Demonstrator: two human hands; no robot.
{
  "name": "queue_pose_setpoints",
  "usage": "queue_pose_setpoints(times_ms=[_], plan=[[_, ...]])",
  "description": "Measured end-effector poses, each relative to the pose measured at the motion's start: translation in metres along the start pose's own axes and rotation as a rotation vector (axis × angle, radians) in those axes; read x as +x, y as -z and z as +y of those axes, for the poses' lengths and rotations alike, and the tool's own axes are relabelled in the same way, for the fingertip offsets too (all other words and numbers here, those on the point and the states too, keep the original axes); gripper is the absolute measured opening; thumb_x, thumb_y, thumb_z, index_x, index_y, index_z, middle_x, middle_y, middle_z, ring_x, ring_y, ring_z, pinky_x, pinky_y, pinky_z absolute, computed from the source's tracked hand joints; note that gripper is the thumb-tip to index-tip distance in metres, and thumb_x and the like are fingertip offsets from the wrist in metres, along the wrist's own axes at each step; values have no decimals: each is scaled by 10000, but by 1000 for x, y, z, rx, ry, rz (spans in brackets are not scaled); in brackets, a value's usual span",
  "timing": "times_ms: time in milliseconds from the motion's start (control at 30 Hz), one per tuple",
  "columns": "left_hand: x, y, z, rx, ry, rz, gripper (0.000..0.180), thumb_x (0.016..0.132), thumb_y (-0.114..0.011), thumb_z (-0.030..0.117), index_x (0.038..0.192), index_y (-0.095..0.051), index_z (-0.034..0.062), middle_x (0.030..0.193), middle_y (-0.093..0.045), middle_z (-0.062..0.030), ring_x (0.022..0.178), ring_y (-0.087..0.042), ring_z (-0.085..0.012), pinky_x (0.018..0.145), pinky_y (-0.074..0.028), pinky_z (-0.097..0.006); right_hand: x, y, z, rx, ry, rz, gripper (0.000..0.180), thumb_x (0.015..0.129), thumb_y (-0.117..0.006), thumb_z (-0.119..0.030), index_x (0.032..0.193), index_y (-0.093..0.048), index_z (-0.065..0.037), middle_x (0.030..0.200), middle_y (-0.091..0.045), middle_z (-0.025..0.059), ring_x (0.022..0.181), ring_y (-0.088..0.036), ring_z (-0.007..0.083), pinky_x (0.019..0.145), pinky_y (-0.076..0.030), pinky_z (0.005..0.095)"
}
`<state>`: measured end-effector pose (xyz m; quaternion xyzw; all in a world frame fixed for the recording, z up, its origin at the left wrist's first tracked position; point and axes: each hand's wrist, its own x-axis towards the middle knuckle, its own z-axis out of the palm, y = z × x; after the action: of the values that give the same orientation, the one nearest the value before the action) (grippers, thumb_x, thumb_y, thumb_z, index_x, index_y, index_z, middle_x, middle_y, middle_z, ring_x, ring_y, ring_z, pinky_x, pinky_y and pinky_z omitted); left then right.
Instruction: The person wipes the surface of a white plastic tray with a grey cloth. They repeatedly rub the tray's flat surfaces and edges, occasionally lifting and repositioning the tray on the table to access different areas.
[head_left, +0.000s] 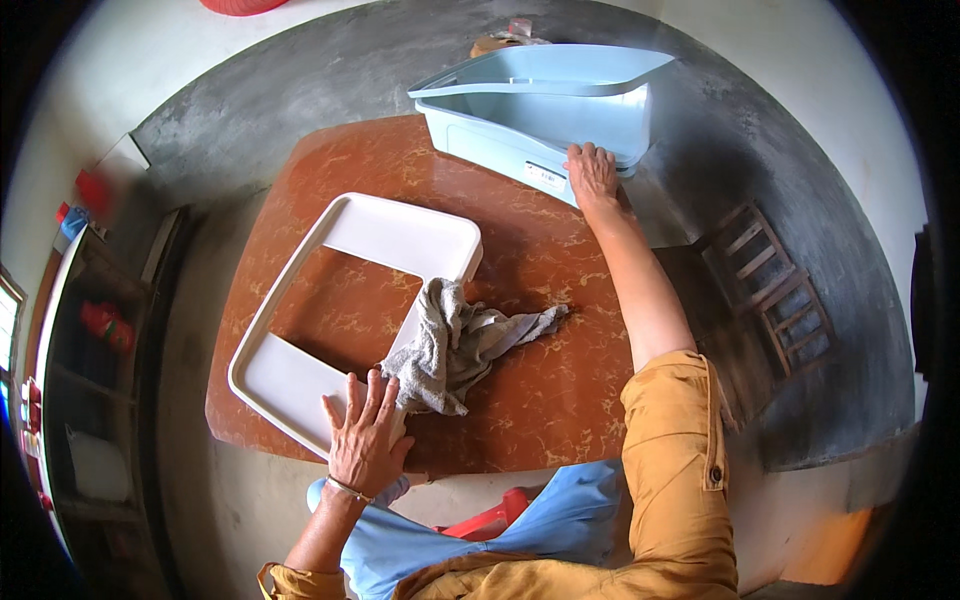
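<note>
A white plastic frame [400, 225] with a large cut-out in its middle lies on the near left part of the brown table. My left hand [365, 440] rests on its near end, fingers spread and nothing in the grasp. Over the frame's right side is draped a grey cloth [450, 345], crumpled, its tail trailing onto the tabletop. At the far right of the table stands a light blue plastic tub [480, 125] with high, curved walls and a white label. My outstretched right hand [594, 177] is closed on the tub's near right edge, its fingers curled.
The brown marbled table [530, 400] has rounded corners. Beyond its right side stands a dark wooden chair [765, 285]. A shelf unit [95, 400] with various items is at the left. A red plastic object [490, 517] shows below the table's near edge.
</note>
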<state>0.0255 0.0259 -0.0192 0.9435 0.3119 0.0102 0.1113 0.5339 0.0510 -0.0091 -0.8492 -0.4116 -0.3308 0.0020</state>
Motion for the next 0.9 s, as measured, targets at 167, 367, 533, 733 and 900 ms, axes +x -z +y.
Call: queue_pose_setpoints(times_ms=[167, 367, 533, 733, 900], plan=[[-2, -2, -4, 5, -19, 32, 894, 700, -761, 221, 1478, -334, 110, 1549, -272, -158, 1428, -216, -419, 1089, -143, -700, -29, 34, -34, 188, -75, 184, 525, 832, -717, -347, 1229, -554, -46, 1305, -447, 171, 1208, -413, 302, 979, -320, 478], [4, -8, -21, 69, -123, 68, 917, 702, -777, 259, 1483, -313, 133, 1533, -286, -140, 1404, -256, -413, 1036, -215, -731, -182, 129, -141, 1024, 789, 188, 678, 854, -485, -691, 1352, -501, -231, 1354, -437, 122, 1265, -415, 303, 1050, -313, 500], [1, -14, -26, 133, -188, 101, 880, 747, -748, 298, 1456, -308, 16, 1533, -279, -197, 1436, -241, -356, 1133, -213, -596, -222, 147, -190, 869, 826, 129, 437, 919, -580, -275, 1339, -462, -259, 1297, -478, 17, 1289, -405, 208, 1119, -155, 640], [-4, -12, -35, 142, -209, 67, 809, 797, -711, 287, 1453, -326, 13, 1528, -286, -207, 1441, -237, -346, 1163, -179, -548, -159, 98, -142, 822, 662, 102, 335, 871, -638, -80, 1180, -608, -207, 1218, -567, -12, 1190, -508, 177, 1100, -259, 502], [-2, -14, -41, 69, -201, 80, 811, 756, -727, 204, 1448, -342, 29, 1531, -287, -208, 1449, -211, -357, 1163, -156, -571, -192, 110, -170, 928, 516, 128, 195, 984, -504, -190, 1039, -686, -146, 1052, -652, 23, 1062, -565, 182, 991, -324, 453]])
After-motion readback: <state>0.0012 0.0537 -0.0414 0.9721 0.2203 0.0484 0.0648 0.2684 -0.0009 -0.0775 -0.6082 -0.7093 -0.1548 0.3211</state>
